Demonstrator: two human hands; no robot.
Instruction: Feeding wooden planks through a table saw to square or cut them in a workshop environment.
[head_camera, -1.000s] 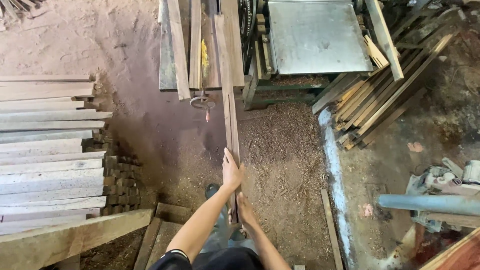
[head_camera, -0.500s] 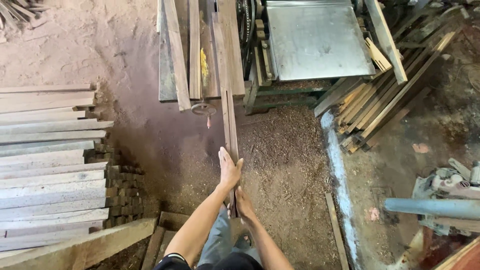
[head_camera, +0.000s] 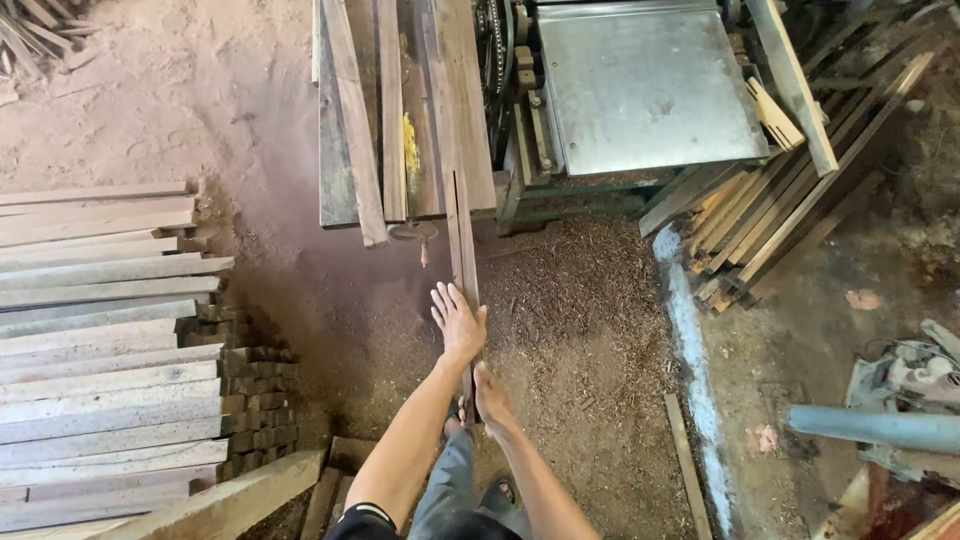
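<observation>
Two hands (head_camera: 470, 355) on one plank (head_camera: 463, 240)

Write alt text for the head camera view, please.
Seen from above, a person's left hand and right hand grip a narrow plank running toward a metal-topped machine. Stacked boards lie at left on the sawdust floor.

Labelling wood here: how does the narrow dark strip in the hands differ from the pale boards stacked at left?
The narrow dark wooden strip is reddish brown; the pale stacked boards are greyish.
The strip is single and much slimmer; the boards are wider and layered in a pile.
The strip runs away from the person, held by the left hand and right hand; the boards lie crosswise, untouched.
Both are long, straight sawn timber.
</observation>
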